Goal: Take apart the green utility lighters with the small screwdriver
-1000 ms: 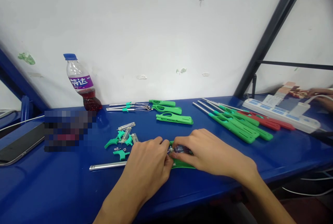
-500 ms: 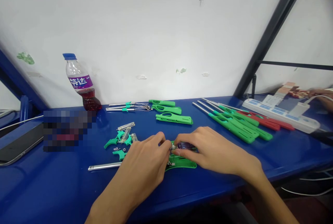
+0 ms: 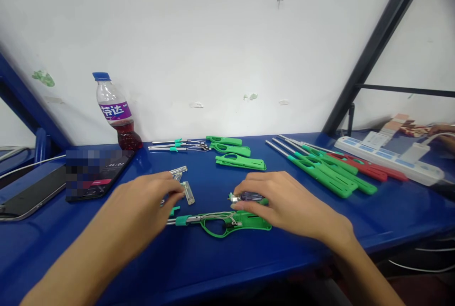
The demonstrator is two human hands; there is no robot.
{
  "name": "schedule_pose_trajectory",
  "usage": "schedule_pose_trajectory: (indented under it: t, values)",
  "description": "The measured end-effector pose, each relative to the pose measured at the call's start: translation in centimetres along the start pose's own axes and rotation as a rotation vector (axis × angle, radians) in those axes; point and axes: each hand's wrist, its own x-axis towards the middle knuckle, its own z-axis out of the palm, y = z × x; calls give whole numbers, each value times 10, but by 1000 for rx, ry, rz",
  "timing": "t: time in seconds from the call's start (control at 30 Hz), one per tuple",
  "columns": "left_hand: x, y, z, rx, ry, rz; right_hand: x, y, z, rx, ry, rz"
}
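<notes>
My right hand (image 3: 277, 197) is closed round a small dark purple, see-through piece (image 3: 249, 196) with a metal end; its exact kind is unclear. My left hand (image 3: 152, 201) is at the left, thumb and forefinger pinched together beside a clear plastic fuel tank (image 3: 189, 194). Anything small between those fingertips is hidden. Below and between the hands lies an opened green stick-lighter shell (image 3: 254, 221), its wires (image 3: 220, 216) and teal collar (image 3: 182, 220) showing. Behind my left fingers sit more clear tanks (image 3: 178, 171) and a teal trigger piece (image 3: 174, 211), partly covered.
Green half shells (image 3: 241, 162) and metal rods (image 3: 167, 147) lie along the wall. Assembled green lighters (image 3: 320, 173) and red ones (image 3: 366, 166) rest at right, near a power strip (image 3: 391, 159). A soda bottle (image 3: 117, 111) and phone (image 3: 110, 173) stand left.
My left hand has moved left, away from the purple piece, to the clear tanks. My right hand stays put with the purple piece. More of the opened lighter shell now shows.
</notes>
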Motion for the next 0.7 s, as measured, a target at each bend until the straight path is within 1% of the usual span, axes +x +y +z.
schedule_pose_trajectory:
  t: [0.03, 0.13, 0.23, 0.3, 0.4, 0.57, 0.63, 0.7]
  values:
    - [-2, -10, -4, 63, 0, -76, 1, -1, 1, -2, 5, -1]
    - [-8, -33, -14, 120, 10, -200, 7, -4, 3, -43, -2, -16]
    - [-13, -46, -18, 114, -64, -272, 21, -8, 2, -146, -73, -99]
    - [-14, -50, -16, 109, -101, -278, 34, -9, 0, -222, -131, -156]
    - [-12, -52, -10, 94, -117, -274, 57, -9, 2, -297, -177, -187]
    - [-7, -48, -2, 83, -104, -253, 92, -6, 19, -303, -118, -156]
    - [-8, -48, -3, 91, -83, -243, 101, -5, 25, -278, -86, -145]
    - [-9, -48, -4, 90, -74, -234, 103, -5, 24, -247, -62, -141]
